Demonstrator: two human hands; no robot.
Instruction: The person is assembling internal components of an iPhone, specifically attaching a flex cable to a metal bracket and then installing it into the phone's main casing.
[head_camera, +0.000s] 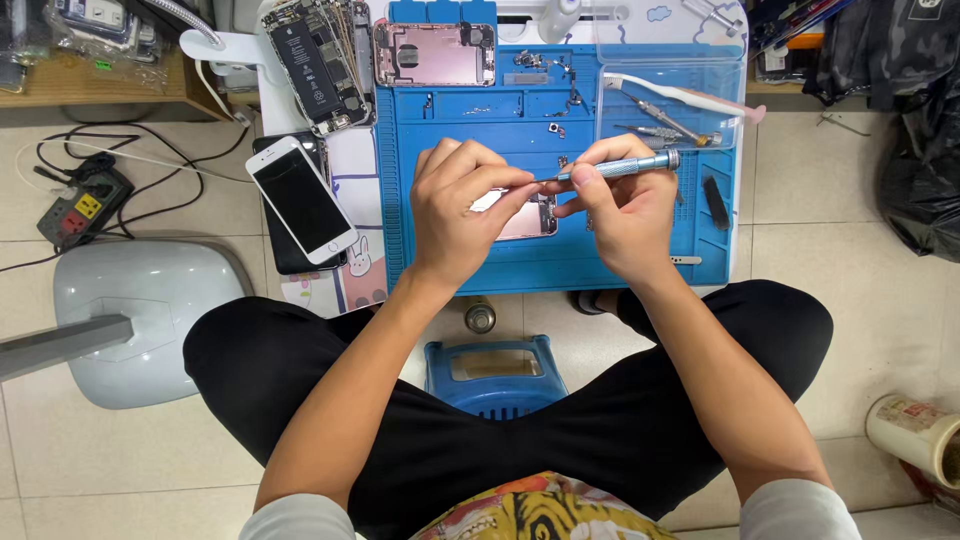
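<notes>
Head view looks straight down on your crossed legs and a blue work mat (440, 270) laid on a low white table; your right hand (625, 215) is clenched around a slim metal screwdriver (620, 166), which lies nearly level with its tip pointing left toward your other hand; your left hand (465, 205) curls over a small pink phone body (520, 215) lying on the mat, fingers pinched near the screwdriver's tip, though you cannot tell from here whether they grasp a tiny part or only steady the body; the phone body sits at the middle of the mat, partly hidden under both hands.

Far left on the mat's edge, an opened phone (310, 65) shows its battery and boards; just right of it lies a pink rear housing (433, 53); at the far right stands a clear plastic tray (670, 100) with small tools inside; left of the mat a white phone (300, 200) lies face up, screen dark; a power strip (85, 205) rests on the tiled floor further left; a blue stool (497, 372) stands near, between your knees.
</notes>
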